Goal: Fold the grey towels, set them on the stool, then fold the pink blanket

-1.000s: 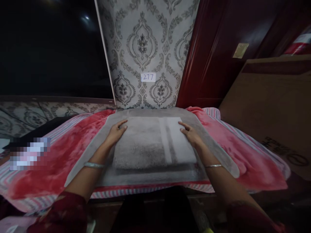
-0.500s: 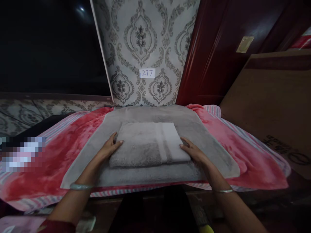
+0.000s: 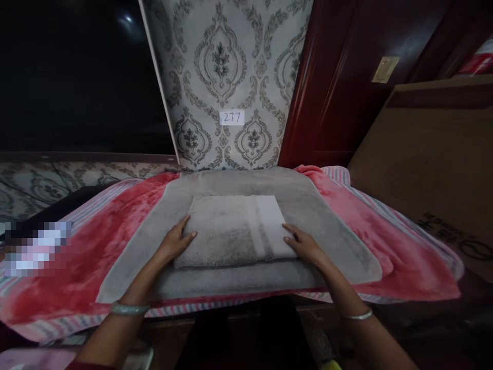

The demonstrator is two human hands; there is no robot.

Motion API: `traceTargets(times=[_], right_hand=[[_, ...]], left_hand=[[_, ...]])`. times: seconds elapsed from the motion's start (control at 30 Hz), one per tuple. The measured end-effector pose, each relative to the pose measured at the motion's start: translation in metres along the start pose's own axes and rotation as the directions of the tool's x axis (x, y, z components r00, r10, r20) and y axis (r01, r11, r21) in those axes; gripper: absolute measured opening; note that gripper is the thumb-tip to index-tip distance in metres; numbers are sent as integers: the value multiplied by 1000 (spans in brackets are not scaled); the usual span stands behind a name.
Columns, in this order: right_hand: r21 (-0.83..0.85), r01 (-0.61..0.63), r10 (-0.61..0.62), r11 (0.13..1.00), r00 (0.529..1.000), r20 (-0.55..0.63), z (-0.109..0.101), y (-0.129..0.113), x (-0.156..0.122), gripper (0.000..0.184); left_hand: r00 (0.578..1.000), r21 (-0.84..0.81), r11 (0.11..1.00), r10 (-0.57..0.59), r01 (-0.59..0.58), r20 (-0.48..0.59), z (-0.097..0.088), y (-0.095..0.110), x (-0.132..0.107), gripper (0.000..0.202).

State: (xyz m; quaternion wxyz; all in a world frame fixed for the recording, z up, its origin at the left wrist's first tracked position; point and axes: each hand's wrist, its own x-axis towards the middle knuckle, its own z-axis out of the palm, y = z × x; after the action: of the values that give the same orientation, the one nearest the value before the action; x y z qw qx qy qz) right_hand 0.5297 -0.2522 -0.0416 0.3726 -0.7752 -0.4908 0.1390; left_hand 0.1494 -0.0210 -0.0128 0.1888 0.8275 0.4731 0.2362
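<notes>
A folded grey towel [image 3: 219, 231] with a pale band near its right end lies flat on a larger grey cloth [image 3: 134, 257]. At the towel's left edge is my left hand [image 3: 177, 240], its thumb and fingers spread apart and the thumb tip at the towel's side. My right hand [image 3: 304, 244] rests at the opposite edge, fingers likewise apart, with the thumb over the pale end. Neither hand wraps round the towel. Some fingertips are hard to make out in the dim light.
Beneath the grey cloth spreads a red blanket [image 3: 80, 252] with striped borders. A dark screen [image 3: 77, 77] stands at the back left. A paper label [image 3: 231, 117] is on the patterned wall. To the right are a dark red door [image 3: 346, 61] and a large cardboard box [image 3: 427, 154].
Both hands have shifted slightly along the towel's side edges, the right one a little inward. The towel lies in about the same place, and the view has moved slightly.
</notes>
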Motion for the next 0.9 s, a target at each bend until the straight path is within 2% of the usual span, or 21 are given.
traceTargets(times=[0.1, 0.17, 0.23, 0.3, 0.4, 0.5, 0.6, 0.77, 0.9], right_hand=[[-223, 72, -83, 972, 996, -38, -3, -25, 21, 50], [-307, 163, -181, 938, 983, -30, 7, -58, 40, 54], [-351, 250, -244, 902, 968, 62, 26, -98, 59, 58], [-393, 280, -243, 876, 960, 142, 49, -134, 75, 60], [-437, 343, -261, 831, 935, 238, 82, -162, 87, 59], [-440, 410, -282, 799, 901, 329, 100, -155, 91, 58], [-433, 410, -266, 803, 896, 355, 99, -133, 98, 60], [-516, 220, -139, 828, 972, 191, 76, -97, 113, 58], [-548, 58, -32, 834, 998, 57, 67, -79, 113, 57]], left_hand=[[998, 149, 989, 6, 4, -69, -7, 19, 16, 57], [998, 234, 971, 52, -44, -28, -8, 43, 31, 53], [995, 308, 946, 87, -97, 48, -4, 70, 45, 53], [993, 382, 917, 97, -117, 72, 6, 89, 53, 54], [995, 465, 880, 82, -98, 55, 28, 95, 53, 56], [993, 486, 867, 75, -111, 93, 45, 84, 48, 58], [991, 474, 871, 92, -127, 98, 51, 76, 46, 59], [992, 465, 878, 70, -112, 106, 49, 78, 49, 60], [992, 477, 873, 53, -102, 115, 51, 78, 49, 60]])
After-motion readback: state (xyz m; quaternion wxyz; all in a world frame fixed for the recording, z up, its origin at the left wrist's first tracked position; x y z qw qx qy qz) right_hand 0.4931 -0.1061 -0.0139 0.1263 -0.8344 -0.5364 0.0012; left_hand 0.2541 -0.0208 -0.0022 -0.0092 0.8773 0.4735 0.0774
